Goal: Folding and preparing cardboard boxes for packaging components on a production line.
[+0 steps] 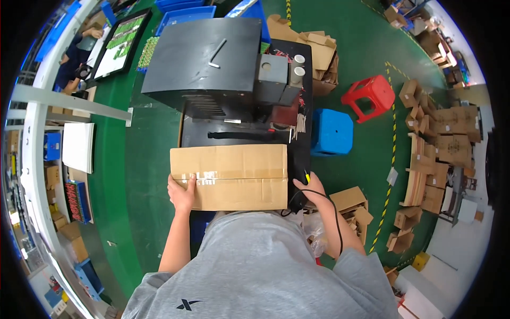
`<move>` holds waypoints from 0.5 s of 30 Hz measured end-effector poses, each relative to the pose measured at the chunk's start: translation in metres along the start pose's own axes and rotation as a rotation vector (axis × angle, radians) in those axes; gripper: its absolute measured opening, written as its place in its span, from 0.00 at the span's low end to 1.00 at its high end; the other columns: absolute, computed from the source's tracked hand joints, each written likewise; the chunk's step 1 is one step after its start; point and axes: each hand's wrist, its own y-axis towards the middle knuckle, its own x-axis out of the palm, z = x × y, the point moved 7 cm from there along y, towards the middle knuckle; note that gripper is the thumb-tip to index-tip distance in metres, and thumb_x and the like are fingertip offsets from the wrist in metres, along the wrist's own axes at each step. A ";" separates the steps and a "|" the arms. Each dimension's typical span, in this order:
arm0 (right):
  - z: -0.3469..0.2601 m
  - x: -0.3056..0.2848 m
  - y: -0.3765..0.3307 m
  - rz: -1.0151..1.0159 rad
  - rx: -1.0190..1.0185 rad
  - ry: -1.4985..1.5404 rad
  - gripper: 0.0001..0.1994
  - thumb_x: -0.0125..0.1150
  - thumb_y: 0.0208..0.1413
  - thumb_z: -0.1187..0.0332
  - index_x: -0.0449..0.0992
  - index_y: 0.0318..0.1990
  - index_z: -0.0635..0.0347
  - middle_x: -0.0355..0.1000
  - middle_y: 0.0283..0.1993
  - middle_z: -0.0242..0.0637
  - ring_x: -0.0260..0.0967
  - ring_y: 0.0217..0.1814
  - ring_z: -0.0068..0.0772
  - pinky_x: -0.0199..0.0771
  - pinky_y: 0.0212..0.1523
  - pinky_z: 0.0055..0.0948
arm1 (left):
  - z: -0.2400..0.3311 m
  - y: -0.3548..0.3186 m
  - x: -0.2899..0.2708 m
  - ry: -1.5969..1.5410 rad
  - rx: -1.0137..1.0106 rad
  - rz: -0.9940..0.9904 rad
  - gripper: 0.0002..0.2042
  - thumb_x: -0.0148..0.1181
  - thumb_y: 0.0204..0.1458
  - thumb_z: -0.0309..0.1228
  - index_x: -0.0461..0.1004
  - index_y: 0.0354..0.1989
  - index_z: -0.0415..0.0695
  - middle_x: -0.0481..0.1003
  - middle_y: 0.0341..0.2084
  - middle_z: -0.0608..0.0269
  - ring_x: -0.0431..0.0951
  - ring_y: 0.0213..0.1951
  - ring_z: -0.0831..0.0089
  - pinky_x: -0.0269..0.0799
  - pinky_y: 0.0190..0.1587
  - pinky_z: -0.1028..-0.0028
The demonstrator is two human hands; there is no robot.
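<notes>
Taped box [229,177] lies flat on the near edge of the black table [298,159], just in front of the dark machine [204,64]. Left hand [182,192] braces its near-left corner, fingers wrapped on the edge, probably to steady it. Right hand [312,187] rests at the right end on a small black corded device; finger state there unclear. Blue stool [332,132] right, red stool [371,95] farther off.
</notes>
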 end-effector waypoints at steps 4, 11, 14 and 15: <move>0.012 -0.029 -0.003 -0.109 -0.126 -0.007 0.39 0.75 0.45 0.50 0.70 0.60 0.68 0.73 0.56 0.56 0.72 0.59 0.50 0.70 0.58 0.38 | 0.003 -0.001 -0.001 -0.068 0.005 -0.008 0.46 0.70 0.48 0.52 0.53 0.69 0.39 0.66 0.59 0.39 0.65 0.62 0.44 0.60 0.63 0.50; -0.001 -0.050 0.026 -0.170 0.018 0.097 0.35 0.70 0.51 0.45 0.72 0.54 0.69 0.76 0.47 0.51 0.75 0.51 0.46 0.72 0.53 0.36 | 0.003 -0.003 -0.003 -0.090 0.024 -0.003 0.45 0.70 0.48 0.52 0.54 0.69 0.40 0.67 0.58 0.41 0.66 0.61 0.46 0.60 0.63 0.50; -0.014 -0.042 0.029 -0.131 -0.024 -0.111 0.37 0.69 0.50 0.44 0.68 0.57 0.67 0.74 0.51 0.58 0.73 0.56 0.56 0.71 0.56 0.41 | 0.001 -0.005 -0.001 -0.052 0.020 -0.009 0.45 0.69 0.49 0.52 0.53 0.69 0.41 0.66 0.59 0.41 0.66 0.61 0.46 0.61 0.62 0.50; -0.012 -0.039 0.030 -0.129 -0.021 -0.099 0.37 0.69 0.50 0.44 0.68 0.57 0.67 0.74 0.51 0.58 0.73 0.56 0.56 0.71 0.56 0.41 | 0.000 -0.005 0.000 -0.029 0.012 -0.008 0.45 0.68 0.50 0.52 0.53 0.69 0.41 0.66 0.59 0.41 0.66 0.61 0.47 0.61 0.62 0.51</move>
